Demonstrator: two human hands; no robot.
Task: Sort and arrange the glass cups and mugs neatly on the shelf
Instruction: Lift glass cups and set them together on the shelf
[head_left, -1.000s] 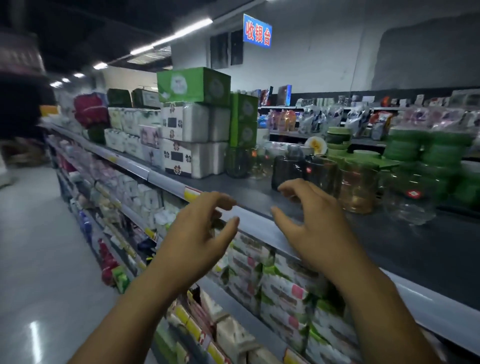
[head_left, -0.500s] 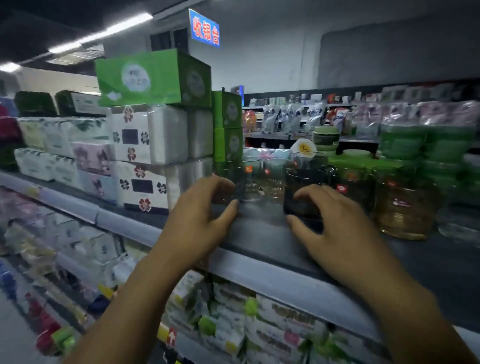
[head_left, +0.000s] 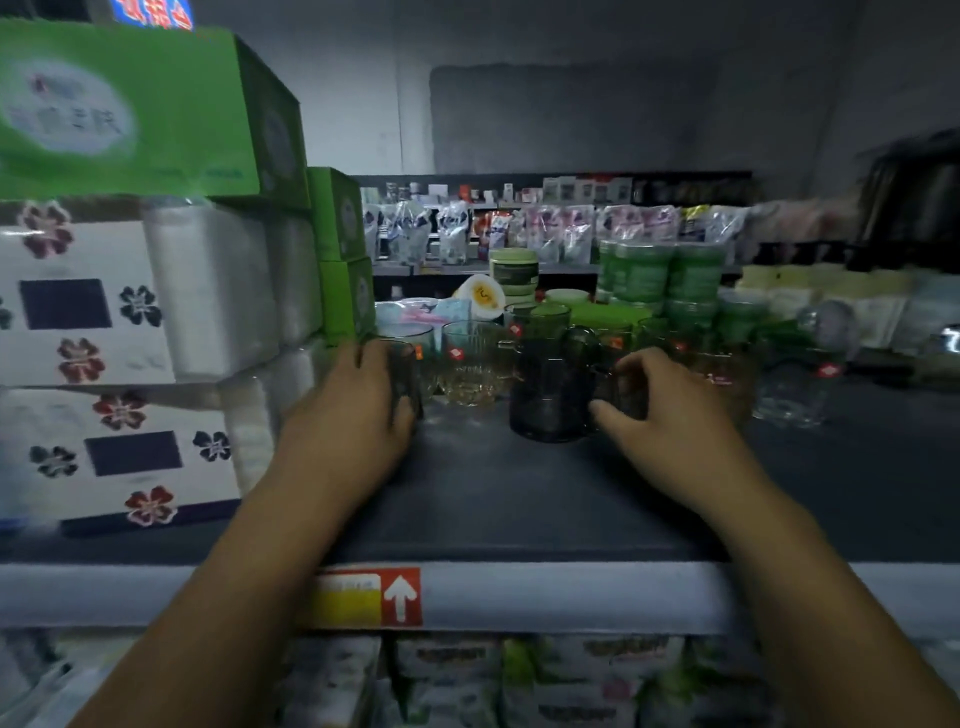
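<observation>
On the dark top shelf (head_left: 493, 499) stands a cluster of glass cups and mugs. My left hand (head_left: 353, 415) curls round a smoky dark glass (head_left: 408, 371) at the cluster's left end. My right hand (head_left: 675, 421) pinches the handle of a dark grey glass mug (head_left: 548, 400) that stands at the front. Between them sits a clear ribbed glass (head_left: 470, 371). Behind are a clear cup (head_left: 413, 335) and a green-tinted mug (head_left: 543, 319). An amber glass (head_left: 727, 371) is partly hidden by my right hand, and a clear glass (head_left: 792, 392) stands further right.
Stacked tissue packs (head_left: 104, 312) and green boxes (head_left: 340, 260) wall off the shelf's left side. Green lidded containers (head_left: 660, 275) crowd the back. A grey price rail (head_left: 545, 597) with a red and yellow tag runs along the front edge, with packs on the shelf below.
I have stepped closer and now face the shelf squarely. Both hands reached forward; the left closed round the dark glass and the right took the grey mug's handle.
</observation>
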